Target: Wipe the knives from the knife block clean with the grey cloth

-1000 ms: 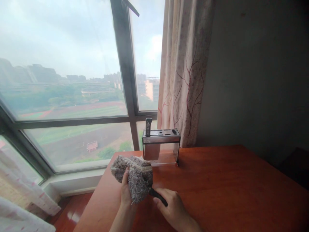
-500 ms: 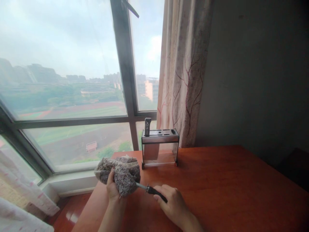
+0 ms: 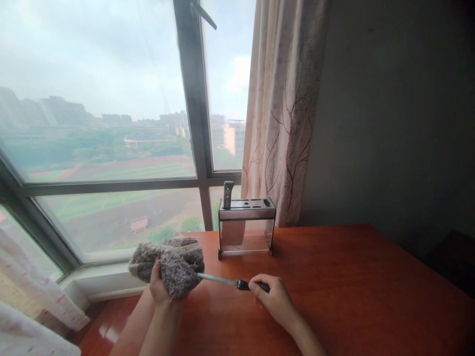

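Grey cloth (image 3: 181, 277), toward seven o'clock, sits bunched in your left hand (image 3: 159, 288), thumb over it, other fingers hidden; toward five, your right hand (image 3: 275, 295) curls closed on the black handle (image 3: 243, 285). More rod (image 3: 217, 279) now shows, so less seems left inside.

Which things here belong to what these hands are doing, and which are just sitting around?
In use:
shaggy grey cloth, gripped by the left hand
metal rod, its black handle in the right hand

Just around, untouched:
knife block, perhaps related, on the table
knife standing in it
patterned curtain
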`<action>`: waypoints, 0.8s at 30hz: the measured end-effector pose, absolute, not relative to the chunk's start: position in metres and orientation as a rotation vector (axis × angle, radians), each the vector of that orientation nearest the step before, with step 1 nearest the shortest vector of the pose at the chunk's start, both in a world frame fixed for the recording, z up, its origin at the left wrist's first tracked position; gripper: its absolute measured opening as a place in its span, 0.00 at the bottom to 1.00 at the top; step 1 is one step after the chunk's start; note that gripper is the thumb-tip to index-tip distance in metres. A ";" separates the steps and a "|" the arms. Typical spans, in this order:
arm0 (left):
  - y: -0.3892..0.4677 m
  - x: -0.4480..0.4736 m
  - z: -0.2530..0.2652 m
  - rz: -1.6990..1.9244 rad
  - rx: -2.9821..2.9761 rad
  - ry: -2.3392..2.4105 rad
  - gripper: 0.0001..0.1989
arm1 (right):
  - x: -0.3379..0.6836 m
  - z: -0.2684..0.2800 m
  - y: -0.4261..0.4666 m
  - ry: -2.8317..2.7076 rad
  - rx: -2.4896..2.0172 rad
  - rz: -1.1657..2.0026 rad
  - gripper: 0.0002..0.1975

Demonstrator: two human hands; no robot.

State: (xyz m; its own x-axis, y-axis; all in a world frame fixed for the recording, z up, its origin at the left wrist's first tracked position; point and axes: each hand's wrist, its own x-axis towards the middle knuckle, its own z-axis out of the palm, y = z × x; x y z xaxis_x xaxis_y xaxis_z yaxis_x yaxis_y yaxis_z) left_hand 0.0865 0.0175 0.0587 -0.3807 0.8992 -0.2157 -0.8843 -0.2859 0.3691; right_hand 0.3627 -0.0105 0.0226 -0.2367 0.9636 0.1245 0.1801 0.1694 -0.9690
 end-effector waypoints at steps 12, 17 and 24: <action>0.002 0.170 0.054 1.623 0.160 0.684 0.12 | 0.335 0.003 -0.027 -1.746 -1.118 1.061 0.22; -0.002 0.179 0.054 1.592 0.194 0.698 0.11 | 0.338 0.007 -0.026 -1.763 -1.106 1.004 0.24; 0.007 0.145 0.062 1.784 0.093 0.756 0.16 | 0.341 0.019 -0.027 -1.822 -1.094 0.939 0.16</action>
